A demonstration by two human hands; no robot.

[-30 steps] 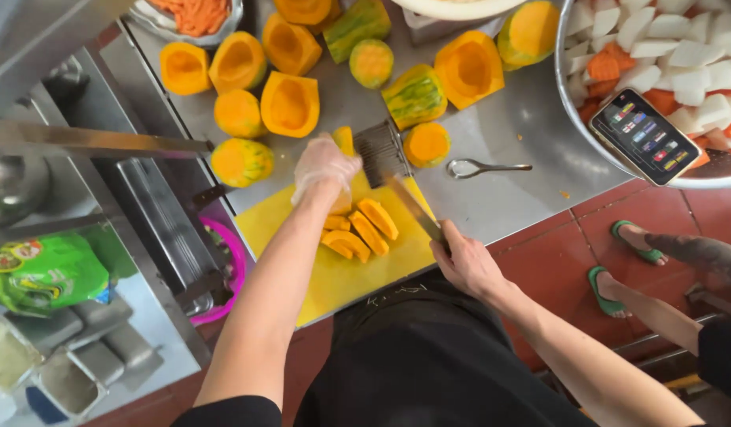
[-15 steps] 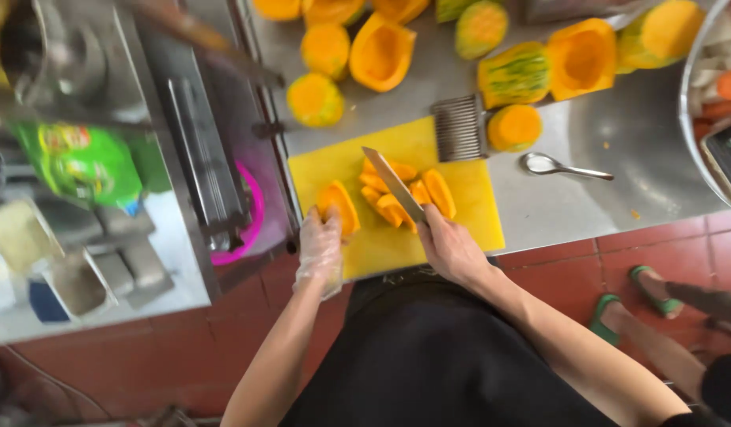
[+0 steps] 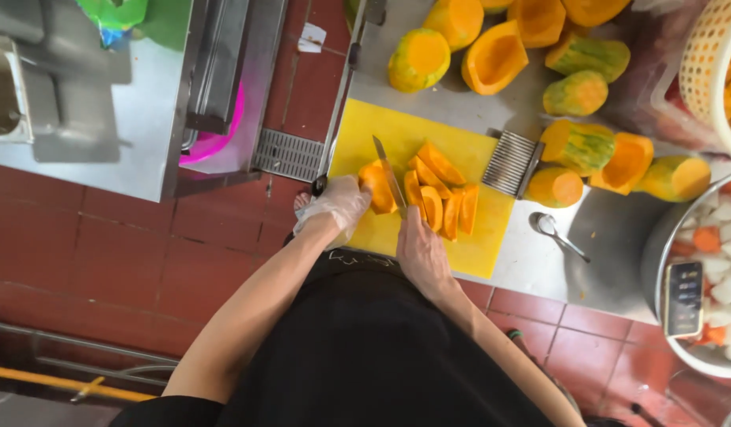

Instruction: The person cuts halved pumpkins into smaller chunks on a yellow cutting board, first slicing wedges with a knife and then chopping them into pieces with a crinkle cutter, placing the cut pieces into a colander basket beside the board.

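- Papaya piece (image 3: 376,187), orange-fleshed, lies on the near left part of the yellow cutting board (image 3: 381,130), pinned under the fingers of the left hand (image 3: 336,204).
- Left hand wears a thin clear glove and is curled loosely over the piece's left end, steadying rather than gripping hard.
- Knife (image 3: 388,174) stands with its blade against the right face of that piece, between it and the cut wedges (image 3: 441,194) fanned out just beside it.
- Right hand (image 3: 419,251) is bare and closed round the knife handle, which the fist hides; it sits near the board's front edge.
- Slicing looks to be the step in hand: several wedges lie done, one piece is under the blade.
- Next stroke calls for the gloved fingertips to keep clear of the edge, since they rest close by it.
- Further right, off the board, lie a ridged metal cutter (image 3: 513,162), a spoon (image 3: 557,234) and halved papayas (image 3: 575,146) on the steel counter (image 3: 611,237).
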